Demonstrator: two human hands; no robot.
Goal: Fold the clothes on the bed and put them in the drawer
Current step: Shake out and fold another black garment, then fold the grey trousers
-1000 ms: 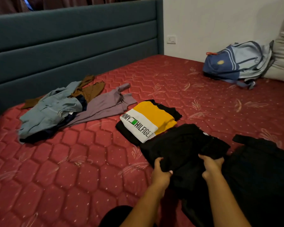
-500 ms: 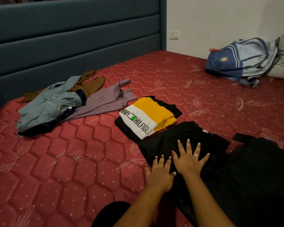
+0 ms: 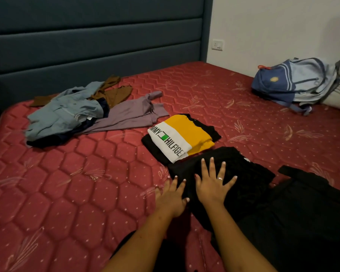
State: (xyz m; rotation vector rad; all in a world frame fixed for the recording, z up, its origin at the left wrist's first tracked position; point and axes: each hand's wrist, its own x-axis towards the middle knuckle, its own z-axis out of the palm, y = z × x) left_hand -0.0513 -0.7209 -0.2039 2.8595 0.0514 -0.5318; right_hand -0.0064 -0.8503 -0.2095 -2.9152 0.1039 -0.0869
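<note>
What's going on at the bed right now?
A person presses a folded black garment on the red mattress: the right hand lies spread flat on it, the left hand flat at its left edge. A folded yellow-and-white shirt sits just beyond. An unfolded pile waits near the headboard.

Wide bare mattress (image 3: 63,193) at front left, free passage there. Straight ahead the folded yellow shirt (image 3: 182,137) blocks, butting the black garment (image 3: 247,173); loose pile (image 3: 67,114) crowds back left, dark clothing (image 3: 312,216) fills the right.
</note>
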